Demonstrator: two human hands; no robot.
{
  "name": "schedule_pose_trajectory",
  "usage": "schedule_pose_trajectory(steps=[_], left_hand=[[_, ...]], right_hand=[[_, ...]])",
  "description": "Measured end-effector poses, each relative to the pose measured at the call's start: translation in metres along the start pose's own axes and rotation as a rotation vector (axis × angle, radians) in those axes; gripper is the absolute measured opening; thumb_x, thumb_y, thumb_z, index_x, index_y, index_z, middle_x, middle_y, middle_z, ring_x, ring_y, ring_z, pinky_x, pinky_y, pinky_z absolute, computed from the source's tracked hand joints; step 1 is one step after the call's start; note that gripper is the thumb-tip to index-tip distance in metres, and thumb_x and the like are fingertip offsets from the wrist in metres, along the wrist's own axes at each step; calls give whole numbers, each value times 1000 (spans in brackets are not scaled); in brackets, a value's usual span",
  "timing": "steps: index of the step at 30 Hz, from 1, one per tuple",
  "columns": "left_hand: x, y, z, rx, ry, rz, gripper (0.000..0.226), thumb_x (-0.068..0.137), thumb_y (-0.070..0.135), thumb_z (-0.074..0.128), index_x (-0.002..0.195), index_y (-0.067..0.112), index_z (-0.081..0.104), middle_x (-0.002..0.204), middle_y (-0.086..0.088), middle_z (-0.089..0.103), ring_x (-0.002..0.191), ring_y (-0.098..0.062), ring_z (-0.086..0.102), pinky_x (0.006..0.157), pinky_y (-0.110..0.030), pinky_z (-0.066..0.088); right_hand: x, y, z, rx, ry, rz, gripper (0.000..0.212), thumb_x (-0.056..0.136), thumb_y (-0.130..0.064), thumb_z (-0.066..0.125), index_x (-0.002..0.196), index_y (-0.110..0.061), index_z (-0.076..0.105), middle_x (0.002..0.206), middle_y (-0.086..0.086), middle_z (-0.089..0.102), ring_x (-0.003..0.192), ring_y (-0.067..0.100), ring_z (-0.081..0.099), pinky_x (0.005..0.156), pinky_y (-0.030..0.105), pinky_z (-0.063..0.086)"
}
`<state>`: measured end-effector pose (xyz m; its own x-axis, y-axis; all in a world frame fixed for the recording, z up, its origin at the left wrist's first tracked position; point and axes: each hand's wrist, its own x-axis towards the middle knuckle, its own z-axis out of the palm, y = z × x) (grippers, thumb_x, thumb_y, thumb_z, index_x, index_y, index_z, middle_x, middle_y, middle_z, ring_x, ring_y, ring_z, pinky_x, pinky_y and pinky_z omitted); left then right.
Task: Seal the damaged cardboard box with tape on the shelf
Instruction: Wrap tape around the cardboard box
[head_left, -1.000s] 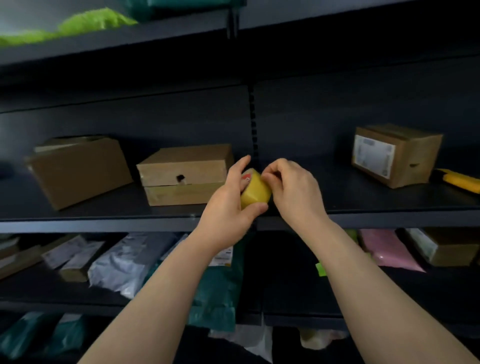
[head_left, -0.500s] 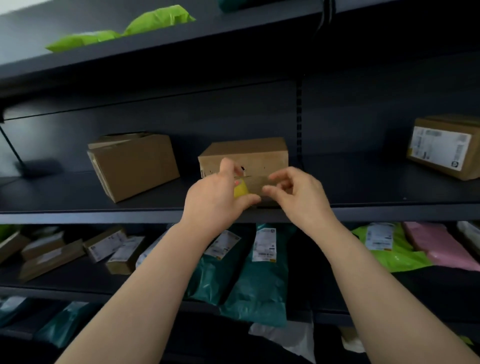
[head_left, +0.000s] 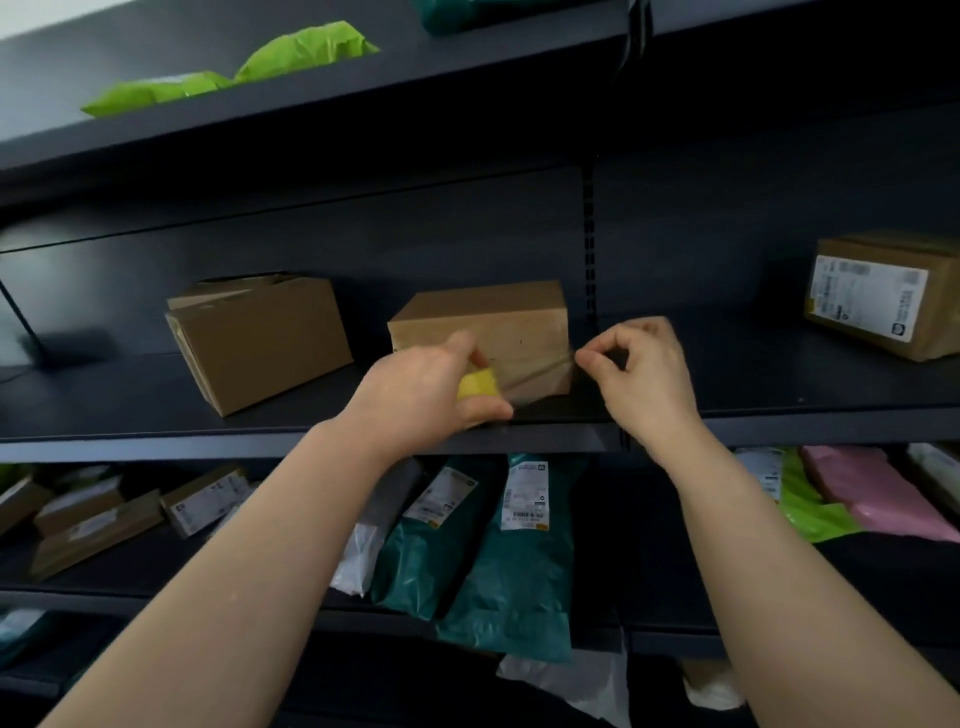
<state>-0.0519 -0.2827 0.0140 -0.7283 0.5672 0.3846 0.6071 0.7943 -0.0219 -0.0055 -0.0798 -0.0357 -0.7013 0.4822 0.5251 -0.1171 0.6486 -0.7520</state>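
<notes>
— Two hands are up at the shelf. What does each one have?
— The left hand grips a yellow tape roll, fingers curled round it. The right hand pinches the free end of a clear tape strip between thumb and forefinger, with the other fingers curled in.
— And the strip itself?
— It is stretched from roll to pinch, between the hands, across the lower front of the cardboard box. I cannot tell whether it touches the cardboard.
— Where is the box?
— On the shelf, just behind the hands, with its right corner beside the right hand's fingertips.
— What else is there?
— A plain box sits left of the left hand and a labelled box well right of the right hand. Green mailers lie above the hands, teal mailers below them.
</notes>
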Motion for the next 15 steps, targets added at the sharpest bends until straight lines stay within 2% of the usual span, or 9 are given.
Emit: schedule_pose_trajectory(steps=[2, 4, 6, 8, 12, 15], left_hand=[[0, -10, 1, 115, 47, -22, 57, 83, 71, 54, 117, 26, 50, 99, 0, 68, 90, -24, 64, 66, -36, 49], [1, -16, 0, 275, 154, -118, 59, 84, 74, 48, 113, 23, 52, 91, 0, 68, 84, -25, 65, 60, -33, 45], [2, -17, -3, 296, 171, -171, 60, 83, 76, 46, 113, 23, 53, 92, 0, 68, 86, -25, 65, 60, -31, 41], [1, -20, -7, 243, 141, -122, 59, 84, 75, 43, 115, 26, 51, 95, 2, 68, 88, -23, 65, 61, -32, 41], [3, -26, -9, 153, 14, -42, 54, 88, 69, 44, 124, 30, 48, 107, 6, 68, 93, -20, 64, 68, -34, 47], [8, -32, -5, 310, 69, -167, 55, 91, 67, 45, 124, 23, 48, 98, -1, 68, 90, -25, 65, 61, -33, 43]], right_hand=[[1, 2, 2, 28, -24, 15, 8, 90, -31, 66, 84, -25, 66, 99, -5, 54, 96, 15, 52, 74, 24, 36], [1, 1, 9, 60, -44, 14, 8, 92, -32, 63, 85, -28, 64, 85, -10, 60, 84, 14, 56, 69, 26, 37], [5, -3, 15, 79, -53, 1, 9, 93, -31, 61, 86, -27, 63, 77, -14, 59, 77, 13, 56, 67, 28, 39], [12, -3, 16, 84, -55, 10, 9, 95, -29, 59, 89, -24, 62, 77, -13, 57, 74, 11, 53, 66, 28, 37], [25, 4, 18, 33, -32, 40, 10, 98, -26, 54, 97, -18, 60, 81, -11, 51, 80, 13, 49, 66, 26, 32], [22, 1, 28, 6, -48, 37, 11, 99, -26, 52, 99, -17, 59, 85, -8, 52, 82, 13, 47, 67, 26, 31]])
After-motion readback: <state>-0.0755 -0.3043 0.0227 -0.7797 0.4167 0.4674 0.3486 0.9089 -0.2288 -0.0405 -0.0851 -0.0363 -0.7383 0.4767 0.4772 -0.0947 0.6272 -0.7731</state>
